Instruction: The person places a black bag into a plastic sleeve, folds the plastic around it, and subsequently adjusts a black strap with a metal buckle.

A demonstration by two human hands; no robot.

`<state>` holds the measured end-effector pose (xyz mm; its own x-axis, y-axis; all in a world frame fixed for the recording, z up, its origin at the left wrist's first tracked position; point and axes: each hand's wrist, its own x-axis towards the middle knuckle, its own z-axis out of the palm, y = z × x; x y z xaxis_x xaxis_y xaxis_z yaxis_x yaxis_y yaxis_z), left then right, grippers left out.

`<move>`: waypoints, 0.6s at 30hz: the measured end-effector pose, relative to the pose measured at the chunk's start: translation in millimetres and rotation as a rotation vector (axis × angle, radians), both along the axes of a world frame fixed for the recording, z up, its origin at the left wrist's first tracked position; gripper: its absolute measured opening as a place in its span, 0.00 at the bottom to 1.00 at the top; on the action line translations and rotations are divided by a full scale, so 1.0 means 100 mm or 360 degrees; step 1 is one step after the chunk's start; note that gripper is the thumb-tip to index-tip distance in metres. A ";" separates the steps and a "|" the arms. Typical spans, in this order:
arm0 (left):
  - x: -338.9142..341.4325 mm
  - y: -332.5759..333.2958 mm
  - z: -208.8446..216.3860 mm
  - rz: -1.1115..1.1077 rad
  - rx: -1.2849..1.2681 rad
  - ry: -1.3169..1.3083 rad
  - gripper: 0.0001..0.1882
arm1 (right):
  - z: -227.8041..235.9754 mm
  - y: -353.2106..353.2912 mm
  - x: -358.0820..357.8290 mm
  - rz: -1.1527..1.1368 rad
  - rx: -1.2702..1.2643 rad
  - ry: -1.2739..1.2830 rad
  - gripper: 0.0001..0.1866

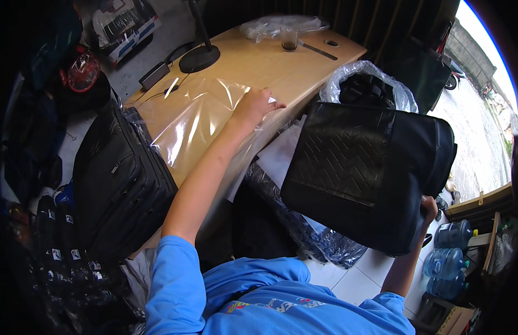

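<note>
Wood desk (236,62), lamp (199,58) and glass (289,42) up top | left hand (258,106) on the clear plastic (186,123) there, fingers pinching its edge, looks like | black bag (342,148) held tilted beside the desk, right hand (429,207) clamped on its lower edge, some fingers hidden from me tbh

Left fingers (278,105) holding clear plastic (186,124) over a wooden table (242,61), right fingers (429,203) gripping a black bag (348,156)

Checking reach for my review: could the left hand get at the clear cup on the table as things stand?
Probably yes, with a stretch: the left hand is at the plastic sheet, and nothing visible stands between that hand and the clear cup.
</note>
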<state>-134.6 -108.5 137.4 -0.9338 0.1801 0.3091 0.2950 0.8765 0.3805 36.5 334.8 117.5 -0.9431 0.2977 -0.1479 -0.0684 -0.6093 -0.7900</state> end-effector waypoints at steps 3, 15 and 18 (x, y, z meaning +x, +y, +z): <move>-0.14 -0.10 -0.05 -0.0230 0.0158 -0.0023 0.18 | 0.01 0.09 0.01 0.0381 -0.0031 0.0150 0.13; -0.23 -0.19 -0.29 -0.0517 0.0835 -0.0540 0.27 | -0.05 -0.03 0.13 0.0480 -0.0063 0.0176 0.15; -0.13 -0.09 -0.10 -0.0306 0.0570 -0.0416 0.21 | -0.07 -0.03 0.14 0.0451 -0.0047 0.0140 0.16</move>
<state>-147.7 -117.3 127.9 -0.9486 0.2822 0.1429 0.2933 0.6154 0.7316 50.4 331.8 110.2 -0.9976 0.0178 -0.0667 0.0401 -0.6366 -0.7701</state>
